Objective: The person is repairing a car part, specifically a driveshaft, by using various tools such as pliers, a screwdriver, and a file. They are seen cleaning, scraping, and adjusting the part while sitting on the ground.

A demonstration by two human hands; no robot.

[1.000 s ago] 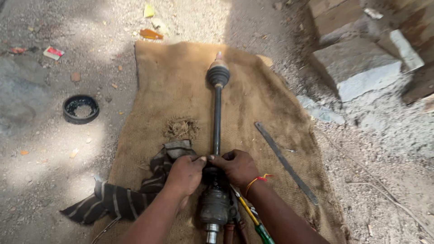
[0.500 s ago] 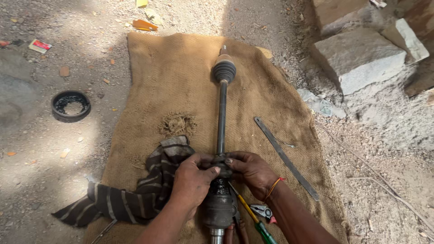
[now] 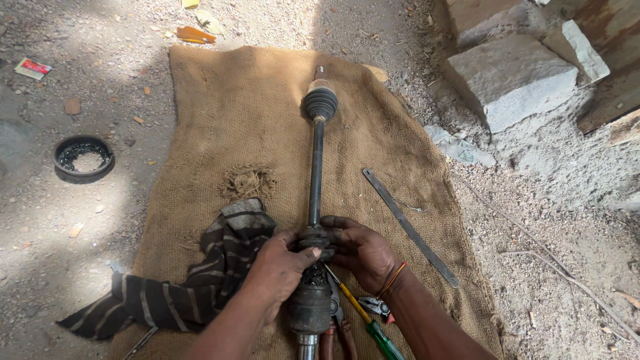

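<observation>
Now the long car axle shaft [image 3: 315, 167] lies on the sack cloth [image 3: 220, 120]. Both hands work its near rubber boot [image 3: 313, 238]. The left hand [image 3: 283, 267] and right hand [image 3: 363, 252] have fingers clamped around it. Next it likely needs a firm, steady pull. Beside the shaft lie a striped rag [image 3: 200, 280] and a flat metal bar [image 3: 408, 225].

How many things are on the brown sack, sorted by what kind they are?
Axle shaft: 1
Striped rag: 1
Flat metal strip: 1
Screwdriver: 1
Pliers: 1
Hands, left and right: 2
Total: 7
</observation>
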